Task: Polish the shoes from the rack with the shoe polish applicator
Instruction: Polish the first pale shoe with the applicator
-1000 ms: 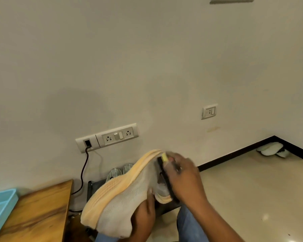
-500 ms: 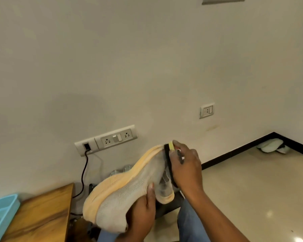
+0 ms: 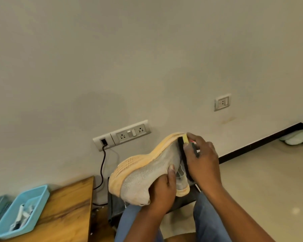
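A grey knit shoe (image 3: 147, 173) with a pale orange sole is held up on its side in front of me, sole facing up and left. My left hand (image 3: 162, 191) grips it from below, thumb pressed on the knit upper. My right hand (image 3: 202, 161) holds the shoe polish applicator (image 3: 184, 154), a black sponge with a yellow end, against the heel part of the shoe. Most of the applicator is hidden under my fingers.
A wooden table (image 3: 67, 208) at lower left carries a light blue tray (image 3: 23, 208) with small items. The dark shoe rack (image 3: 117, 205) stands below the shoe, by the wall. A power strip (image 3: 122, 135) with a black cable is on the wall. White slippers (image 3: 297, 139) lie far right.
My right hand slid the applicator up along the heel toward the sole edge. The view shifted right and down, so the tray shows more.
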